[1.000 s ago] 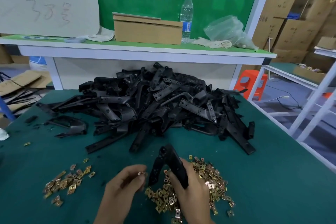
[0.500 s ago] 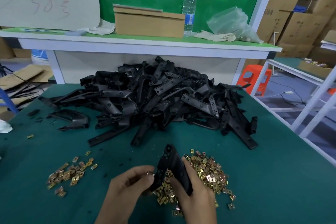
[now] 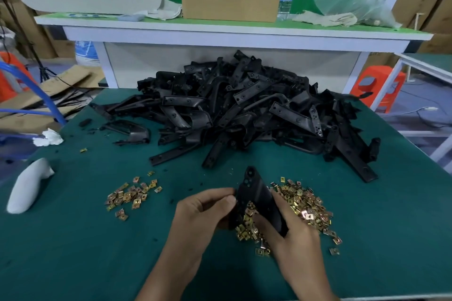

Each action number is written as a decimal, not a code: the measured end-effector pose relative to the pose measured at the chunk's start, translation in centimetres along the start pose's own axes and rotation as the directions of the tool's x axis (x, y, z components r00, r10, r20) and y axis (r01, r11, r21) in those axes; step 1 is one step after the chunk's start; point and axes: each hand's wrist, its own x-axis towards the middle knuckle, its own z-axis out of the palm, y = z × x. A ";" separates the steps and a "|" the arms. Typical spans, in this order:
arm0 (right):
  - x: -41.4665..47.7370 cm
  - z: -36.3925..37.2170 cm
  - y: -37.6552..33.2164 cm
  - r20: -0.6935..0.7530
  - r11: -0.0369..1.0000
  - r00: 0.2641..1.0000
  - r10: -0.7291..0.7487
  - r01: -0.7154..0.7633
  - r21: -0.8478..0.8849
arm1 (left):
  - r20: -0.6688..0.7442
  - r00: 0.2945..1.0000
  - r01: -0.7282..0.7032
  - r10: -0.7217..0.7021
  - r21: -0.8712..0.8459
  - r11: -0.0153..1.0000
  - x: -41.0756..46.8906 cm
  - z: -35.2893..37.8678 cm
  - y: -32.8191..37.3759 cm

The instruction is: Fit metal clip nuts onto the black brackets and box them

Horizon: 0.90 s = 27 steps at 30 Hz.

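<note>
Two hands worked near table edge. I saw right hand (image 3: 293, 234) wrapped round long black plastic bracket (image 3: 256, 193), tilted over scatter of brass-coloured metal clip nuts (image 3: 308, 205), probably so refills stayed close; left hand (image 3: 200, 212) pinched bracket's left edge, likely seating nut, itself hidden. Beyond: heap of black brackets (image 3: 244, 110). Farthest: brown cardboard box (image 3: 230, 0) on shelf.

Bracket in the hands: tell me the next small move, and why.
Probably press inward with the left hand to seat a nut on the bracket. The right hand grips the bracket above the nut pile, and the left hand's fingertips pinch at its left edge. Whether a nut sits under them is hidden, so this is a guess.
</note>
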 end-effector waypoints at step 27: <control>-1.8 0.2 4.1 -0.145 0.965 0.968 0.205 -0.175 0.194 | 0.343 0.928 -0.368 0.148 0.907 0.204 14.0 5.7 -7.7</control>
